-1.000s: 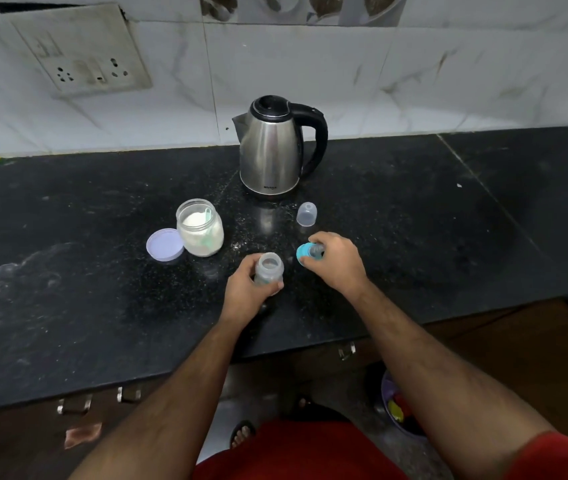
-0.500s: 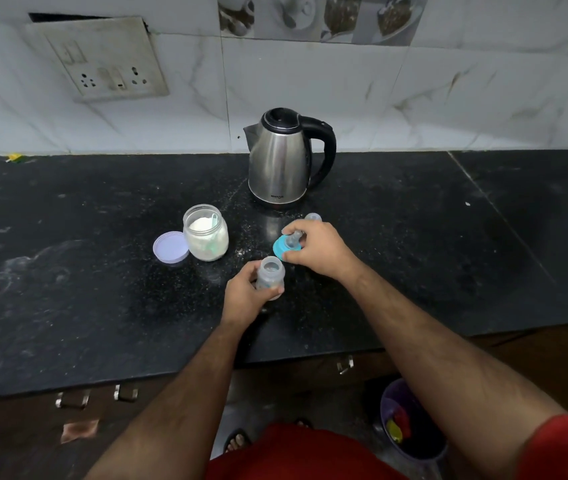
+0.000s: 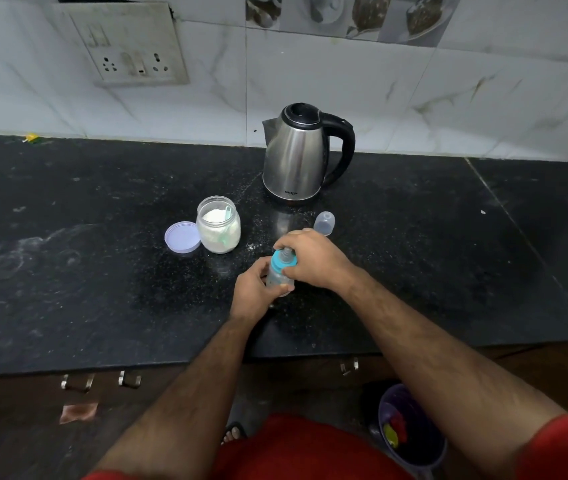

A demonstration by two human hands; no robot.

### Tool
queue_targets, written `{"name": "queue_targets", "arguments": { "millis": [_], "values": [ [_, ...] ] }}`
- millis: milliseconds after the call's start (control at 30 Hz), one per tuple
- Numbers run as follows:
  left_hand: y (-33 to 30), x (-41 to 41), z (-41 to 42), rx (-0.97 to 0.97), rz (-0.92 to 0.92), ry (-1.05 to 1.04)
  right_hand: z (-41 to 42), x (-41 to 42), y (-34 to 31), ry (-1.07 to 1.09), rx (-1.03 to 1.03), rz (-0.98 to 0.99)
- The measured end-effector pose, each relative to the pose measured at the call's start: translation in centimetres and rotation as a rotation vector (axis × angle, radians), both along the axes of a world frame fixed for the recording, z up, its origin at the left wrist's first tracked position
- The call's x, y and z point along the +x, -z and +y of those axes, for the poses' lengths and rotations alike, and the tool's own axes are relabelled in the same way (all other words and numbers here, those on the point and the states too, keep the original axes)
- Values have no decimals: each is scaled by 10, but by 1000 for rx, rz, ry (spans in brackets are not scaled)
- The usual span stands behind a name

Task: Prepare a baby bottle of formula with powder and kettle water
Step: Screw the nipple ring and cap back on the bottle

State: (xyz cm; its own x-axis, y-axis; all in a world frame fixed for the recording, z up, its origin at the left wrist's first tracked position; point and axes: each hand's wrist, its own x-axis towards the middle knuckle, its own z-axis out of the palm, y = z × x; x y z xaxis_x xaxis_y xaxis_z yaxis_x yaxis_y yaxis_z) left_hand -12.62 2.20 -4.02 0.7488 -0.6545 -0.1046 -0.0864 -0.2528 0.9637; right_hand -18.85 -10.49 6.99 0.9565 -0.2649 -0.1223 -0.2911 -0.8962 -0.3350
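Both hands grip upright bottle (image 3: 277, 277), teat collar (image 3: 284, 262) on top.

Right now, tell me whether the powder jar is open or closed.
Open. The powder jar has no lid on its mouth; its purple lid lies on the counter beside it, and white powder and a scoop show inside.

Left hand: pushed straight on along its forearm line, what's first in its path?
The left hand already grips the baby bottle; past that, probably the right hand on the teal collar. Depth unclear.
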Motion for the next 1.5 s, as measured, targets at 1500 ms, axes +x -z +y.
{"name": "queue_targets", "arguments": {
  "millis": [1500],
  "values": [
    [-1, 4, 2, 46, -24, 35, -1, 8, -2, 95, -174, 168]
  ]
}}
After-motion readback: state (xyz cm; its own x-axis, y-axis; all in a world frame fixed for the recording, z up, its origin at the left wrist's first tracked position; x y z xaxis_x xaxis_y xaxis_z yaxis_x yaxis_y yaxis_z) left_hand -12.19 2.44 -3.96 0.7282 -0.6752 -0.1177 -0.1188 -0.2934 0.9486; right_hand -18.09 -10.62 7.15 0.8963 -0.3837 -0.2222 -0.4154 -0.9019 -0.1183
